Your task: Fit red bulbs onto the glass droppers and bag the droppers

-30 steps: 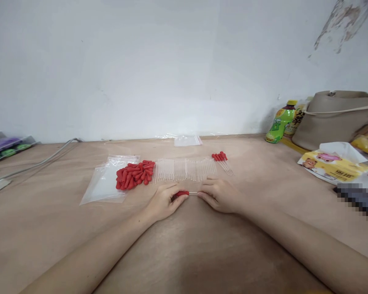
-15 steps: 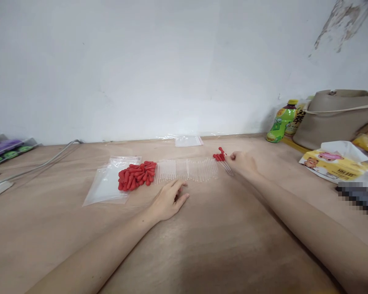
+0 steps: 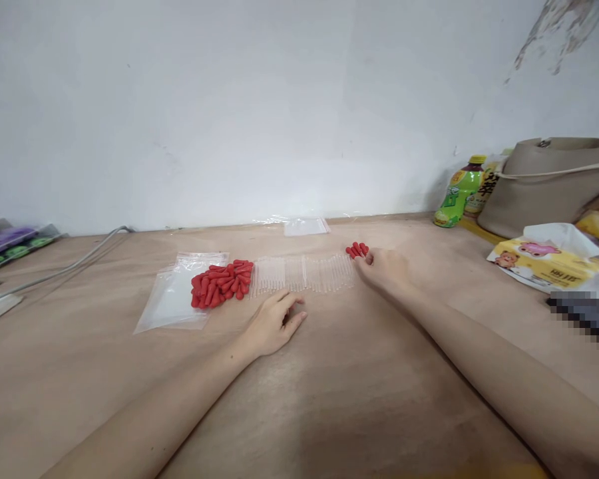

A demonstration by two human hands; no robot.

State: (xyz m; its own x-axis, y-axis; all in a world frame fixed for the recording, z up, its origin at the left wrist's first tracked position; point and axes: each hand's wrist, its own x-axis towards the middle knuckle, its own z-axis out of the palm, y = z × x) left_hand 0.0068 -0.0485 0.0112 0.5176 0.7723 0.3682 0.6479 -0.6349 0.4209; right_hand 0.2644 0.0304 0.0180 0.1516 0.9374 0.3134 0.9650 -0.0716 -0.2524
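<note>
My left hand [image 3: 274, 322] rests on the table with fingers apart and nothing in it. Just beyond it lies a row of thin clear glass tubes [image 3: 304, 274]. To the left, a pile of red rubber bulbs [image 3: 221, 285] sits partly on clear plastic bags [image 3: 167, 303]. My right hand [image 3: 382, 266] is at the right end of the row, its fingers closed beside several red-capped droppers [image 3: 357, 249]. The hand hides the droppers' glass parts, and what its fingertips hold, if anything, cannot be made out.
A small clear bag [image 3: 307, 227] lies by the wall. At right stand a green bottle [image 3: 459, 193], a beige bag [image 3: 544, 183], a tissue pack [image 3: 549, 256] and a dark blurred object [image 3: 586, 319]. A grey cable [image 3: 90, 256] and colourful packs [image 3: 14, 243] are at left.
My right hand has shifted slightly left and nearer, now covering the droppers' glass parts. The topmost red-capped dropper has come down in line with the others. My left hand has stayed put.
</note>
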